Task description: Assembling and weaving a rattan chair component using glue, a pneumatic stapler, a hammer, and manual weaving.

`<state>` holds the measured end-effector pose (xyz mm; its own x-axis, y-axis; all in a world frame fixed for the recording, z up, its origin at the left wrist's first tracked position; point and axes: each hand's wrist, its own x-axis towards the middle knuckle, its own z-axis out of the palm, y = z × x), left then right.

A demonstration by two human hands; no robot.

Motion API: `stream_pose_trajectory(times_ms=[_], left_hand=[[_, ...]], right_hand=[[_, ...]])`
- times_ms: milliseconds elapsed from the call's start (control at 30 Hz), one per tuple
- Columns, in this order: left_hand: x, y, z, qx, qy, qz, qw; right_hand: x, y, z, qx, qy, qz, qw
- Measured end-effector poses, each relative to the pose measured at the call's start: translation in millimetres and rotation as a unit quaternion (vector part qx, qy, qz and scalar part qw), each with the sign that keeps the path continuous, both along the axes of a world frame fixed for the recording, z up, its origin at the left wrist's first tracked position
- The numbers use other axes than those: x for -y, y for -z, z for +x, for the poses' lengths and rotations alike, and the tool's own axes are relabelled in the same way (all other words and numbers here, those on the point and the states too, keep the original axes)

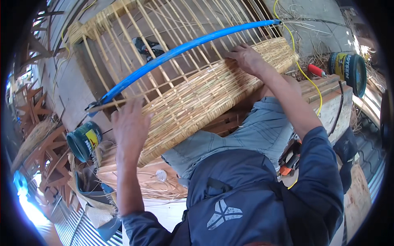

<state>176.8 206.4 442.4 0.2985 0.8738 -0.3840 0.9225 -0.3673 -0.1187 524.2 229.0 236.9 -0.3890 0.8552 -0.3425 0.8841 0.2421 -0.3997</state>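
Observation:
Across my lap lies a woven panel (205, 96) of pale cane strips, with several long bare upright rods (154, 28) running away from its far edge. A thin loose strip (180, 77) crosses the rods just above the weave. My left hand (131, 125) is at the panel's left end, fingers stretched and thumb apart, fingertips at the strip. My right hand (248, 59) rests on the far edge of the weave, right of middle, with its fingers curled down around the strip. Beyond the strip, a curved blue tube (193, 44) spans the rods from left to right.
Dark green tubs stand at the left (85, 141) and at the right (349, 73). A red cylindrical object (316, 70) lies on wooden boards (318, 91) beside a yellow cord (307, 76). Brown star-shaped wooden pieces (33, 107) are stacked at far left. Loose strips (141, 180) lie left of my lap.

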Motion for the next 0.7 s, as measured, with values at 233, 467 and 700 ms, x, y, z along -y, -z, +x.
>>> stream_pose_trajectory(times_ms=[233,467,700], left_hand=[[-8.0,37.9,26.8,0.153,0.036,0.098,0.983],[-12.7,106.0,84.5,0.153,0.049,0.100,0.982],[-10.3,130.0,97.7,0.177,0.003,0.117,0.977]], right_hand=[[13.4,-22.3,-38.8,-0.204,0.098,0.136,0.965],[12.3,-20.4,-87.4,-0.153,0.075,0.071,0.983],[13.5,-11.2,-79.7,-0.221,0.108,0.084,0.966]])
